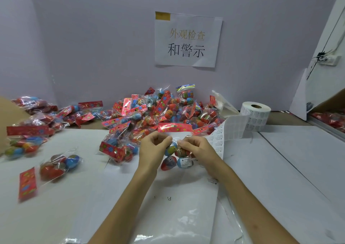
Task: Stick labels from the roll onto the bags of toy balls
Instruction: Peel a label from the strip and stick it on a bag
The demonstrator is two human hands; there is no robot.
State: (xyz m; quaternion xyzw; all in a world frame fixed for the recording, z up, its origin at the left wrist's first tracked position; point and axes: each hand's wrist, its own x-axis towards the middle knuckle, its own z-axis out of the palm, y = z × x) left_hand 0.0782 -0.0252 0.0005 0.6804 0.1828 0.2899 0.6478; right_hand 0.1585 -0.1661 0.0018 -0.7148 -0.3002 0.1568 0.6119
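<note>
A clear bag of toy balls [172, 162] with a red header card at its top hangs above the table's middle. My left hand [152, 147] pinches its left side and my right hand [196, 146] pinches its right side, just below the card. A white warning label [185, 161] is stuck on the bag's lower part, over a blue ball. The label roll [256, 115] stands at the back right, and its unrolled strip [226, 133] trails toward my right hand.
A big heap of bagged balls [158, 111] lies against the back wall. Several more bags [59, 164] are spread on the left. White sheets [177, 197] and clear film cover the table in front. A paper sign [187, 40] hangs on the wall.
</note>
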